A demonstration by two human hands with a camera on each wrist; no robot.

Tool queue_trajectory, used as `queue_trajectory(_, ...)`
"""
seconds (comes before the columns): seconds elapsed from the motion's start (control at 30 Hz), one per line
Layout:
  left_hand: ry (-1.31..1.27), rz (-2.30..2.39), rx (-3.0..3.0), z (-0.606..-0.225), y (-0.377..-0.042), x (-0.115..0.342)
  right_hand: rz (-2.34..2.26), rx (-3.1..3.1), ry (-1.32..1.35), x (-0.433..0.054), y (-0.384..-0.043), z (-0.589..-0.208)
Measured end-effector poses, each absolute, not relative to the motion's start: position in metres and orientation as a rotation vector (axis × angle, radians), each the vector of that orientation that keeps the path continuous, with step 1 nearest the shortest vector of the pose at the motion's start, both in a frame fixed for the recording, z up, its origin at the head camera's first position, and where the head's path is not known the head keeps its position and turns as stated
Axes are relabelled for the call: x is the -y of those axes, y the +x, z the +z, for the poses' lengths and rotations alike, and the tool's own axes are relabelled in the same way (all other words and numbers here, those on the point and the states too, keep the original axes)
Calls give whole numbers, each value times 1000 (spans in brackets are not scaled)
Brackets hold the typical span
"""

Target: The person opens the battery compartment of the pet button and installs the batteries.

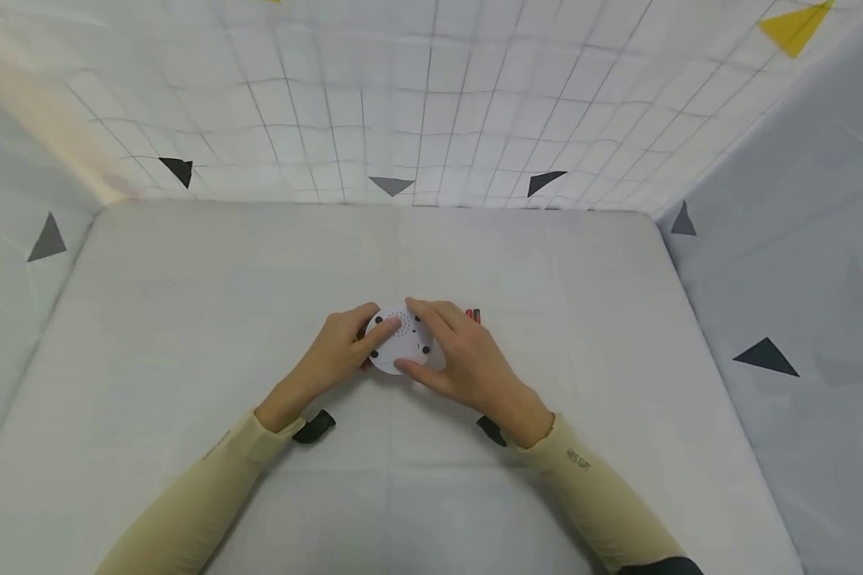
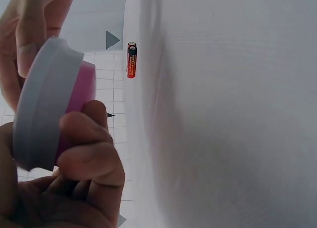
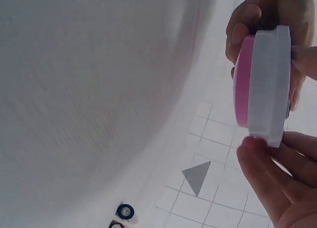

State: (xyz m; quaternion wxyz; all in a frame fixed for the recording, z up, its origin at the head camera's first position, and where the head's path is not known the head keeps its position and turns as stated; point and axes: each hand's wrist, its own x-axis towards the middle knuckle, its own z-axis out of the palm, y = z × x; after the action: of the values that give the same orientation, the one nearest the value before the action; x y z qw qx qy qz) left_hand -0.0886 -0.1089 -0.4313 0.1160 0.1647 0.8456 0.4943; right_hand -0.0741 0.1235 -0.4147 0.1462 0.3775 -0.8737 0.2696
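Beige sleeve [image 1: 187, 495] leads to the left hand [image 1: 340, 343], fingers curled round a pink-and-white disc [image 1: 404, 346] held over the table [image 1: 259, 263]; the right hand [image 1: 463, 355] pinches its rim, batteries [image 1: 473, 316] beyond. Apparently the underside is being positioned; next calls for steady support.

Head view diffusely lit, soft shadows — wrist views dimmer, hazy.

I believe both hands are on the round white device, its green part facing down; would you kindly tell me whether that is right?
Not quite: the round white device has a pink part, not a green one, facing down, as the left wrist view shows; the rest is right.
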Motion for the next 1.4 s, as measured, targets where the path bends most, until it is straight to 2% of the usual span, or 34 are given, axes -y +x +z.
queue_trajectory(1.4,358,1513,-2359,-434,-91,113,795,2348,1172,-117,-73,-414)
